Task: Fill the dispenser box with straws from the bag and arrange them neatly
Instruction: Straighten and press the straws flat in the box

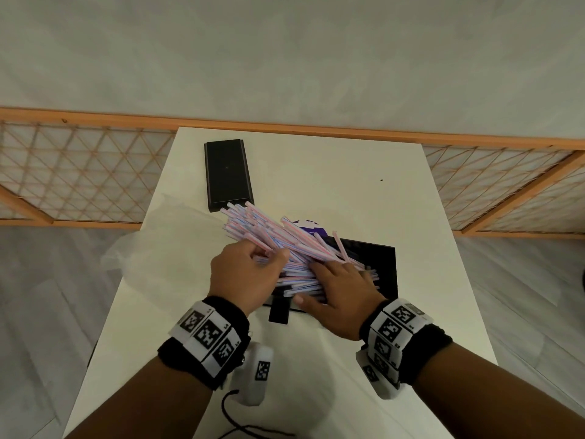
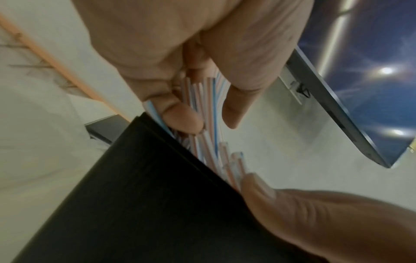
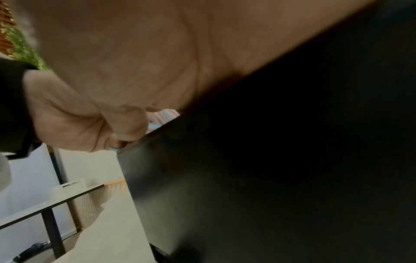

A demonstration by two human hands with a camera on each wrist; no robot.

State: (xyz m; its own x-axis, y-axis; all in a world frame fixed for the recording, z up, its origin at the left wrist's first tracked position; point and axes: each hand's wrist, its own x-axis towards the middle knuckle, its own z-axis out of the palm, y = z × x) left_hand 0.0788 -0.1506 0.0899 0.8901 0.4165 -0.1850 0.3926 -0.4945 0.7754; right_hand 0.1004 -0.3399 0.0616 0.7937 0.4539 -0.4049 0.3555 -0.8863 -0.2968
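Observation:
A loose fan of pink-and-blue striped straws [image 1: 278, 236] lies tilted across the open black dispenser box [image 1: 383, 264] in the middle of the white table [image 1: 316, 172]. My left hand [image 1: 269, 258] grips the near end of the bundle, fingers curled round it. The left wrist view shows those fingers [image 2: 186, 122] wrapped on the straws [image 2: 211, 147] at the box's edge [image 2: 135, 195]. My right hand [image 1: 335, 277] lies flat on straws inside the box, fingers straight. In the right wrist view its palm [image 3: 157, 53] rests over the dark box [image 3: 270, 178].
The box's black lid [image 1: 228, 172] lies at the table's far left. A crumpled clear plastic bag [image 1: 158, 239] hangs over the left edge. A purple label [image 1: 308, 228] peeks out behind the straws. A wooden lattice screen [image 1: 79, 175] runs behind the table.

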